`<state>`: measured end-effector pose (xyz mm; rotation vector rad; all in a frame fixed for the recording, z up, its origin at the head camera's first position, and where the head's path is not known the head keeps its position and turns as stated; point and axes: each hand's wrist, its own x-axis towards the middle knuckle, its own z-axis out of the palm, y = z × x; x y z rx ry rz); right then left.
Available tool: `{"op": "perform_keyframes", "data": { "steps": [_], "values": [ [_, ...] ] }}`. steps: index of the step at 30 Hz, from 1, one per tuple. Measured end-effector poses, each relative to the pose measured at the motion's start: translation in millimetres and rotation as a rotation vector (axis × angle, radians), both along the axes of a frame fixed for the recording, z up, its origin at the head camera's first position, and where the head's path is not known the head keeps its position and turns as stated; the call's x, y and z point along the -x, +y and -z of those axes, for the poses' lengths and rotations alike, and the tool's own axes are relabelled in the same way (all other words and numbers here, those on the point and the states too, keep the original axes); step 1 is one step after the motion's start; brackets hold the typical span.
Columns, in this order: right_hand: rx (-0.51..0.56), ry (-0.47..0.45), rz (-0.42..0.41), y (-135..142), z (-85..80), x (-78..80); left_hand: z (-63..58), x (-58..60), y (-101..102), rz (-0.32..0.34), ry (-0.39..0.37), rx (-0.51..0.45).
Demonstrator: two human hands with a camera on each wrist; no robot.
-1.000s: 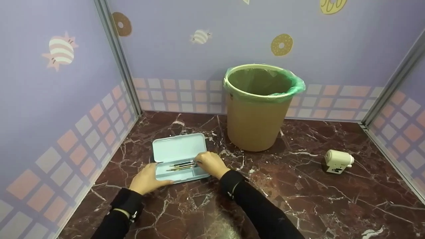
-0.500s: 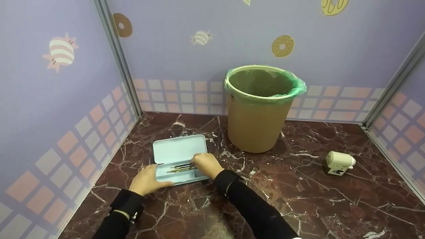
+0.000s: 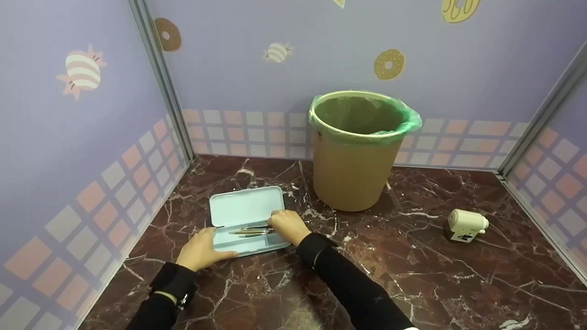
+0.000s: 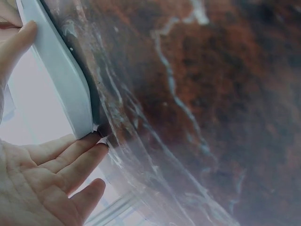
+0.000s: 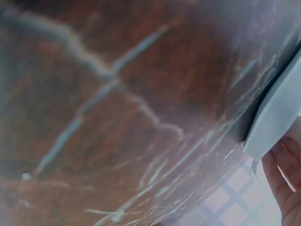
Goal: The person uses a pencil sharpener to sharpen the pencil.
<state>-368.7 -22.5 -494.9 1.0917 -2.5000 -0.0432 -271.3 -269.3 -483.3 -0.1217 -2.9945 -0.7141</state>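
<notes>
A light blue pencil case [image 3: 247,205] lies open on the marbled surface in the head view, its lid tipped back. Several thin pencils [image 3: 250,232] lie lengthwise inside, some crossing others. My left hand [image 3: 200,250] grips the left end of the case, the thumb along the front rim. In the left wrist view, the left fingers [image 4: 77,160] reach to the corner of the case. My right hand [image 3: 290,226] is at the right end of the tray, fingers curled over the pencils' ends; its fingertips are hidden. In the right wrist view, the right fingers [image 5: 277,167] show beyond the case wall.
A tan waste bin [image 3: 355,174] with a green liner [image 3: 409,121] stands behind the case, to its right. Farther right sits a cream device [image 3: 467,225] with a small knob, like a crank pencil sharpener. Patterned panels [image 3: 238,78] enclose the back and sides.
The pencils have shifted in the tray, with a dark one now lying nearer the front. My right hand has moved slightly left and back; the left hand keeps its place on the case.
</notes>
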Motion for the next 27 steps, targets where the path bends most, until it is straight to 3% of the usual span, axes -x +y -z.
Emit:
{"op": "perform_keyframes", "data": {
  "steps": [27],
  "values": [
    [-0.079, 0.037, -0.017, 6.8, -2.6, -1.0, -3.0, -0.3, 1.4, 0.002, -0.029, -0.009]
  ]
}}
